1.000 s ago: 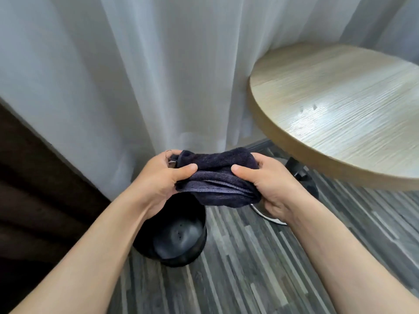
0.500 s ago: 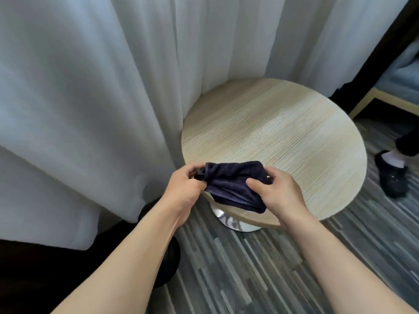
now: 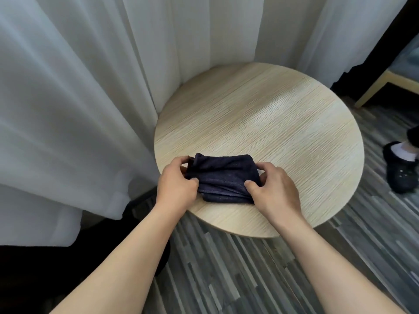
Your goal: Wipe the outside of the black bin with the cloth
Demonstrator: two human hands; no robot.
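A folded dark navy cloth (image 3: 223, 177) lies on the near edge of the round wooden table (image 3: 272, 123). My left hand (image 3: 175, 189) grips its left end and my right hand (image 3: 275, 189) grips its right end, thumbs on top. The black bin (image 3: 164, 257) is almost wholly hidden under my left forearm; only a dark sliver shows on the floor at the lower left.
White sheer curtains (image 3: 79, 98) hang along the left and back. Another person's foot in a black shoe (image 3: 400, 168) stands on the striped grey floor (image 3: 226, 268) at the right. A wooden frame (image 3: 381, 87) shows at the far right.
My view swung right and up from the bin to the table. Both hands carried the cloth from above the bin onto the tabletop's near edge.
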